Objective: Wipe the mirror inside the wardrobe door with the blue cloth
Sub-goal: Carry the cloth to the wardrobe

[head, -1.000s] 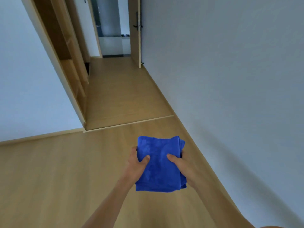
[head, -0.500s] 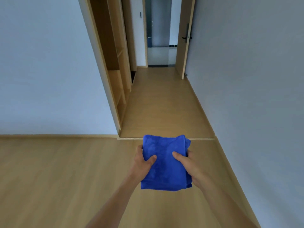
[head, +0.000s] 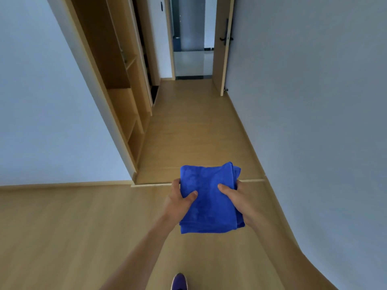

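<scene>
A folded blue cloth (head: pixel 209 197) is held out at waist height over the wooden floor (head: pixel 62 227), its long axis pointing away from the person. The left hand (head: pixel 178 203) and right hand (head: pixel 238 200) each pinch a side edge, thumbs on top, fingers hidden beneath. No mirror is in view; the open wooden wardrobe (head: pixel 123 84) stands ahead and to the left along the hallway, nearer the left hand.

Fingers hidden under blue cloth (head: pixel 209 197), purple shoe (head: pixel 179 281) cut off
</scene>
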Demonstrator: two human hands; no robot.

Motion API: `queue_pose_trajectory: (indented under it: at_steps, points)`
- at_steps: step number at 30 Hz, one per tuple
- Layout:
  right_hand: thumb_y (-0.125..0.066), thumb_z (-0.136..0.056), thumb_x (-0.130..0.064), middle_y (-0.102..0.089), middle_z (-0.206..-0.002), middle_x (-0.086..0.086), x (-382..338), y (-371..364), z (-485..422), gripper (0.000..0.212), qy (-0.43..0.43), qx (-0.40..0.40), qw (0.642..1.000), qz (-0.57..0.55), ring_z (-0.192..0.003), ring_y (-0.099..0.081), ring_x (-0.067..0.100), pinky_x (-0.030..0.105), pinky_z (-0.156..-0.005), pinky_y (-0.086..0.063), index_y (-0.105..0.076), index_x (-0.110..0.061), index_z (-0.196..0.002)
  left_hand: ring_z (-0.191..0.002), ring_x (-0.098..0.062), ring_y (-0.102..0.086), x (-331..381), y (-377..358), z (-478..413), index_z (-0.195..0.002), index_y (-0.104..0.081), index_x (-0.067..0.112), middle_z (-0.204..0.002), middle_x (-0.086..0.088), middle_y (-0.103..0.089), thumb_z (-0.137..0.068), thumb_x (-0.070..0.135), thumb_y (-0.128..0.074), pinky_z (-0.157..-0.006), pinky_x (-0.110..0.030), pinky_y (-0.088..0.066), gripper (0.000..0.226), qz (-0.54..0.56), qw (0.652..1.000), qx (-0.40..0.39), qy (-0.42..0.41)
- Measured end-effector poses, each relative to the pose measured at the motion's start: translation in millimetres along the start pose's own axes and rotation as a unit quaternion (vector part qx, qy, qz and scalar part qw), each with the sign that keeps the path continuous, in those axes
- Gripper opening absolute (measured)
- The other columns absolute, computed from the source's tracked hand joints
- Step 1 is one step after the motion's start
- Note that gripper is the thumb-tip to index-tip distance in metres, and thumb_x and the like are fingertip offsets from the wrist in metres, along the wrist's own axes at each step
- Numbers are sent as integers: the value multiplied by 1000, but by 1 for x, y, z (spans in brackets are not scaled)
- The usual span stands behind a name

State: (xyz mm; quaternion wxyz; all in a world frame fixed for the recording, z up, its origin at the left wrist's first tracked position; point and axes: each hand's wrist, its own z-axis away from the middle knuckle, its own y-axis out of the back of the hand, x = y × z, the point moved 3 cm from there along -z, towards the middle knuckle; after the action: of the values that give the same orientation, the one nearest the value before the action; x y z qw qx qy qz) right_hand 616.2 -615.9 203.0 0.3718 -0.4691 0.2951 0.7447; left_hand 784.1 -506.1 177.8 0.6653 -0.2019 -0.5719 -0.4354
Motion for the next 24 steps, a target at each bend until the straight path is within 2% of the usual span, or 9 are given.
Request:
queue_pose_trajectory:
  at_steps: [3,7,11,15,19,22,24]
  points:
    - [-65,-94,-32,-72,-111,-6,-15,10,-37,19,7,13,1000,10,-102,-69,17,45,-95,-56,-60,-31,-113,-88,0,-65,10,-11,-46,-132,-42,28,-105,17,-62,-96,28,-68,-55,-11,-50,45,-10,1000,-14,-3]
    - [-64,-95,-28,-71,-114,-5,-36,16,-92,25,4,26,1000,11,-103,-69,18,43,-94,-56,-60,-27,-120,-96,-12,-67,19,-21,-116,-140,-41,28,-112,10,-64,-94,36,-68,-73,-29,-55,54,-25,999,-24,9]
    - [-63,-96,-26,-72,-114,-4,-56,21,-154,26,-10,33,999,25,-104,-69,17,41,-93,-57,-61,-24,-122,-95,-10,-69,27,-30,-183,-141,-41,27,-112,12,-65,-93,35,-70,-72,-29,-57,56,-5,998,-49,29]
    - [-64,-95,-27,-73,-114,-3,-70,21,-212,26,-25,34,999,6,-104,-69,18,42,-93,-57,-61,-25,-122,-102,-18,-69,42,-31,-248,-142,-42,25,-117,5,-66,-93,34,-70,-88,-43,-59,57,-26,998,-50,39]
    - [-65,-95,-28,-75,-111,-4,-81,26,-268,25,-34,20,999,-10,-103,-71,18,45,-94,-57,-63,-26,-119,-105,-20,-66,59,-36,-300,-145,-40,25,-122,3,-64,-93,36,-70,-89,-41,-58,60,-51,997,-40,44]
    - [-67,-93,-29,-76,-106,-6,-95,39,-319,24,-35,17,999,0,-99,-72,16,43,-91,-59,-64,-26,-117,-102,-17,-67,69,-46,-343,-144,-40,25,-118,6,-64,-94,36,-69,-84,-37,-57,59,-53,997,-34,51]
    - [-67,-93,-30,-76,-103,-7,-104,48,-357,23,-33,8,999,11,-96,-73,15,41,-89,-59,-65,-26,-115,-101,-15,-66,78,-56,-374,-144,-41,24,-116,8,-64,-94,34,-68,-86,-39,-58,57,-51,997,-23,49]
